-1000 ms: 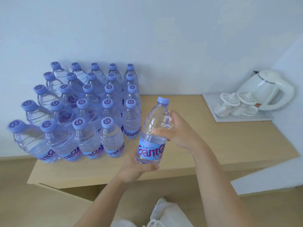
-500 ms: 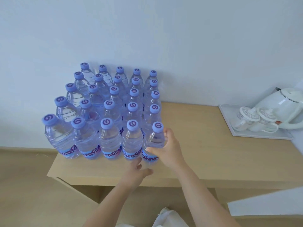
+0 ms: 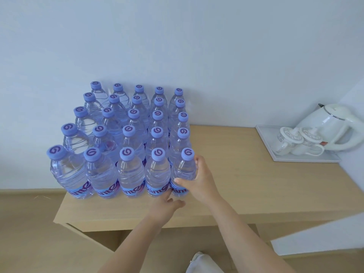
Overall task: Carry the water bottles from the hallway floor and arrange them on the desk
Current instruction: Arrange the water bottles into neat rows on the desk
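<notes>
A: What is on the desk?

B: A block of clear water bottles with purple caps, five rows of five, packed upright against the wall on the desk's left part. All look full of water, and the front row shows purple labels.

A: And off to the right?

B: A white tray by the wall, holding two lidded white cups side by side and a white kettle behind them. What is inside them cannot be told.

A: Which bottle is being handled?

B: The corner bottle at the right end of the front row, standing on the desk and touching its neighbour.

A: How do the hands sit?

B: The right hand wraps that bottle's right side, thumb across the front near the label, fingers behind its shoulder: a closed hold. The left hand reaches in low at the front edge, fingers loosely spread at the bottle's base and gripping nothing.
</notes>
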`<control>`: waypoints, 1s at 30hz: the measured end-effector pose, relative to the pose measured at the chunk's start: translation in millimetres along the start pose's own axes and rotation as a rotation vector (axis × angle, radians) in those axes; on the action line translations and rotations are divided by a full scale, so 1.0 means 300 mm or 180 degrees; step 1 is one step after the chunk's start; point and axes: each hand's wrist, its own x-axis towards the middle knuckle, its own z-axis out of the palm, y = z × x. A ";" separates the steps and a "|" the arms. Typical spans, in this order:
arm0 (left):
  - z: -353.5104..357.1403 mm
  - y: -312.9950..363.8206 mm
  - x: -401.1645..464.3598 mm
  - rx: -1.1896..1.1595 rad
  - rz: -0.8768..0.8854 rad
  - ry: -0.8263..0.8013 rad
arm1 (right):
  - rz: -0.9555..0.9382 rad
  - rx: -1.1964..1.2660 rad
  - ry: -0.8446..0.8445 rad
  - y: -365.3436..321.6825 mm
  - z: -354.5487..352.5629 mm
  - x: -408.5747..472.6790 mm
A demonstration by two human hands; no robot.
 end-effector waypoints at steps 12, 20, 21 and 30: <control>-0.114 0.308 -0.183 0.0896 0.0755 -0.0178 | 0.0273 0.0583 -0.0459 0.029 -0.057 -0.003; -0.115 0.543 -0.088 0.1492 0.1308 0.0934 | 0.0983 0.0008 -0.0296 0.109 -0.087 0.087; -0.104 0.557 -0.061 0.1656 0.1327 0.1023 | 0.0958 -0.0107 -0.0433 0.113 -0.082 0.104; -0.027 0.591 0.144 0.2810 0.0868 0.0973 | 0.0820 -0.0013 -0.0776 0.110 -0.057 0.186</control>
